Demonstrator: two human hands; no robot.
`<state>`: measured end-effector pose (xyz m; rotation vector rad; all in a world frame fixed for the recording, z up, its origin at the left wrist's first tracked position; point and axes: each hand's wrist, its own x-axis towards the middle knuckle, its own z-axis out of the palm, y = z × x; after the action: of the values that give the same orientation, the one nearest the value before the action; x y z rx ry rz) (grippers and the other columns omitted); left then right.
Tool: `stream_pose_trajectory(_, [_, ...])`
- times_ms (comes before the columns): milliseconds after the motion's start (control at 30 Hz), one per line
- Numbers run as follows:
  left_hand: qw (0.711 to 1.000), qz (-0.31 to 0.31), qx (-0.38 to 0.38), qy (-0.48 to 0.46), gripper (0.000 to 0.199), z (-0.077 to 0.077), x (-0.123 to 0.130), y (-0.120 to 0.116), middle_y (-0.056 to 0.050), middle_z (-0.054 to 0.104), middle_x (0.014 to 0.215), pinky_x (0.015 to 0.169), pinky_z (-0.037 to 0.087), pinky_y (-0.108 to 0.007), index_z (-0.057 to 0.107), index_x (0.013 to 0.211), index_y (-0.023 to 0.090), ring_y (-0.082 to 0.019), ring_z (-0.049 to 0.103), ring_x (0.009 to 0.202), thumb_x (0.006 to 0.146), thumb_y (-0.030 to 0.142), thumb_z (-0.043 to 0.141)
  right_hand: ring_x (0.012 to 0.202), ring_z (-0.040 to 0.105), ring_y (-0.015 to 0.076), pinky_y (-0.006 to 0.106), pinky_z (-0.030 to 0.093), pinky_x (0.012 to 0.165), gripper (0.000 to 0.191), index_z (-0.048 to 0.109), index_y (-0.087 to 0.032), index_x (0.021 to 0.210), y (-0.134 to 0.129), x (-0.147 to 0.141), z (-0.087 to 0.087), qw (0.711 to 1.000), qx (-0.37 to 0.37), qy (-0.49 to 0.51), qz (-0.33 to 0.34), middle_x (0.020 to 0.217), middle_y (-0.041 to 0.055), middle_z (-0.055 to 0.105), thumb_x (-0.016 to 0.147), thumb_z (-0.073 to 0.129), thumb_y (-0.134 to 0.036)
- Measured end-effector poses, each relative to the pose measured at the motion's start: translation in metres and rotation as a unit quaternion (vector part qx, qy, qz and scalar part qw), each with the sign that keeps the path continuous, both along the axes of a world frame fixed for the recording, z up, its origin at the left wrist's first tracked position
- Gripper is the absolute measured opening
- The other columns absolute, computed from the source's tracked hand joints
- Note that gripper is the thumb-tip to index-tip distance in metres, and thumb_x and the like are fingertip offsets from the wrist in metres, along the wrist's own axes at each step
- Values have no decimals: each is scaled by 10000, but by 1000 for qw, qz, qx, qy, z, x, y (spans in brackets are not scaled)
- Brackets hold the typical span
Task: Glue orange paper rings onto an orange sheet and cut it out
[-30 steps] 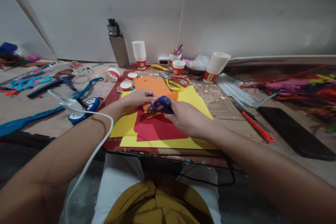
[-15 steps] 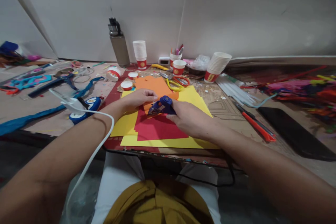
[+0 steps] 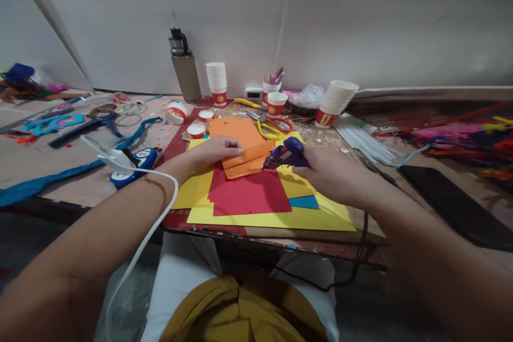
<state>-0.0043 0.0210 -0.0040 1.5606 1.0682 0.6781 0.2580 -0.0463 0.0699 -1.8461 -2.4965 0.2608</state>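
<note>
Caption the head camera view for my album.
Left hand on orange paper, right hand holding a blue tool beside it.

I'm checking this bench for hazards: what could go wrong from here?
The white cable, seemingly draped over the left forearm, might snag and pull the white plug. The blue tool in the right hand might catch the orange paper beside it. The right forearm lies close to the black phone and might nudge it.
</note>
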Motion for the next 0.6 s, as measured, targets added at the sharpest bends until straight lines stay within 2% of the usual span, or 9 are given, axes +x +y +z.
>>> stream_pose_trajectory(133, [1000,5,5,12,252,1,1,0,-5,601,747,589,346,-228,663,816,140,-98,491,631,752,382,696,883,638,266,305,423,685,238,608,-164,1054,4,5,2,1000,13,-20,-14,1023,150,699,898,529,-326])
stream_pose_trajectory(267, [1000,7,-15,-13,258,0,2,-1,2,593,733,593,347,-225,656,816,141,-94,489,623,738,382,709,817,637,270,307,398,622,253,612,-169,1031,1,0,0,999,17,-39,-32,969,153,700,886,533,-360])
stream_pose_trajectory(433, [1000,2,-16,-25,248,-4,2,0,-3,590,749,605,364,-222,648,809,141,-97,502,642,759,380,697,814,642,229,272,379,592,240,592,-201,1061,-5,-16,-6,999,-8,51,11,996,113,711,895,522,-360])
stream_pose_trajectory(600, [999,0,-22,-30,246,-2,2,-3,4,562,718,564,333,-213,637,802,142,-88,476,611,770,380,689,803,644,228,273,385,591,245,591,-183,1060,-3,-17,-7,999,-1,39,4,1003,123,714,894,530,-352])
